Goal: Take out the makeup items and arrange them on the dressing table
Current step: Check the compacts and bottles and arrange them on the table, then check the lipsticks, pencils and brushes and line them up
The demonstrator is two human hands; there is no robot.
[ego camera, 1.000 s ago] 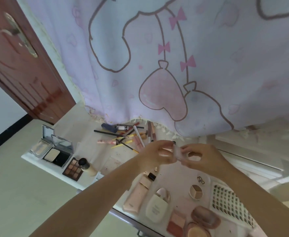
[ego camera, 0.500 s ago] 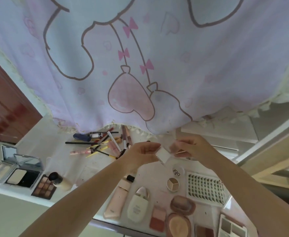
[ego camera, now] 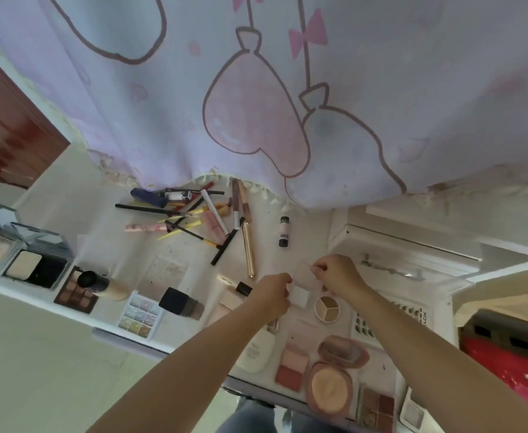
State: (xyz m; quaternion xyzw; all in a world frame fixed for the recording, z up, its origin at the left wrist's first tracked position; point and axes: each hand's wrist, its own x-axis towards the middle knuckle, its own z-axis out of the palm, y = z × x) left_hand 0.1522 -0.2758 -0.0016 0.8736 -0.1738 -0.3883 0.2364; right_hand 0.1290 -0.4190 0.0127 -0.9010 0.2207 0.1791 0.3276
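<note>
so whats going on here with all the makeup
A person is laying makeup out on a white dressing table. The left hand holds a small white square case just above the tabletop, while the right hand pinches a thin clear piece beside it. Palettes, compacts and a pile of brushes and pencils already lie spread around.

The left arm (ego camera: 225, 332) covers part of the cream bottle (ego camera: 256, 354) and the tube (ego camera: 228, 303) beside it. Right of the round compact (ego camera: 329, 387), a white case (ego camera: 412, 412) runs off the bottom edge. What the right hand (ego camera: 334, 273) pinches is too thin to identify.
</note>
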